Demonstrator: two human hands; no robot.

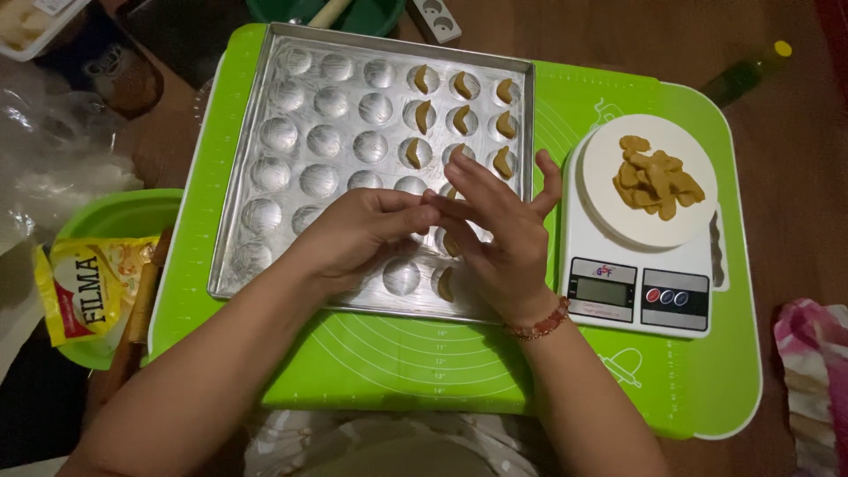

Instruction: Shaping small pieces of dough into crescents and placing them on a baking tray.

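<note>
Both hands meet over the metal tray (265, 132), the left hand (358, 231) pinching and the right hand (495, 225) flat and open around a small dough piece (452, 193), which could get squashed if pressed too hard.

This looks like a home kitchen set up for baking on a dark wooden table (795, 177). A lime-green silicone baking mat (618, 371) covers it, carrying a metal mould tray (256, 132) with rows of round hollows, some holding crescent-shaped pieces of brown dough (464, 87), and a white digital kitchen scale (636, 291) heaped with more dough pieces (655, 177). A yellow food sachet (84, 287) in a green plastic bowl (124, 216), a wooden rolling pin (137, 309) and a power strip (435, 19) lie around the edges.
</note>
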